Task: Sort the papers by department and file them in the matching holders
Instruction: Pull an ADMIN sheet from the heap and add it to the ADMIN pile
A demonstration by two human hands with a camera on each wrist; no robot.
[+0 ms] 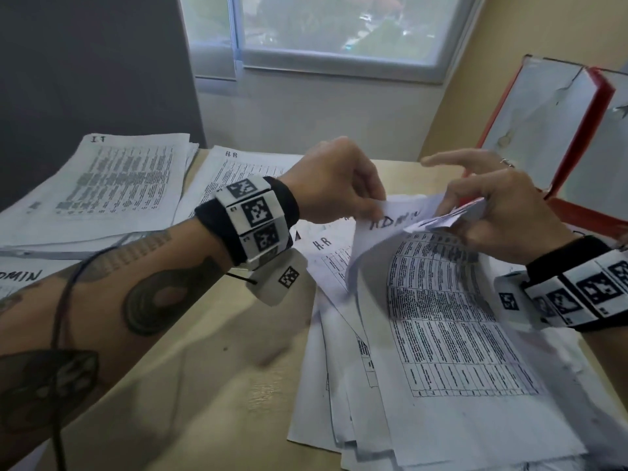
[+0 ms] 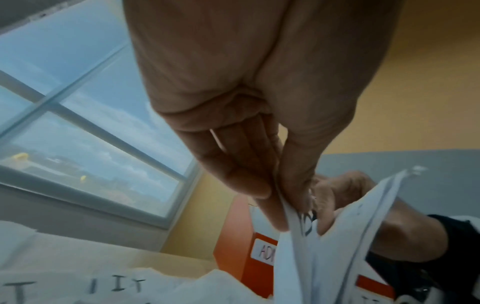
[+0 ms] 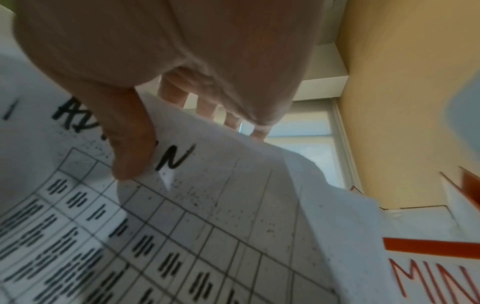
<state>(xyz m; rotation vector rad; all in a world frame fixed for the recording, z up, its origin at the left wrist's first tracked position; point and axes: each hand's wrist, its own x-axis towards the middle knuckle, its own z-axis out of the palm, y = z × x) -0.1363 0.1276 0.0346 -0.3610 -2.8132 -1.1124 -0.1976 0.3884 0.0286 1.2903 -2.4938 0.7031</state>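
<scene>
Head view: an ADMIN sheet was pinched at its top edge by the left hand and gripped by the right hand, lifted off loose papers at the tabletop's right edge. IT and HR stacks were lying along the far edge, beside an open red binder.
</scene>
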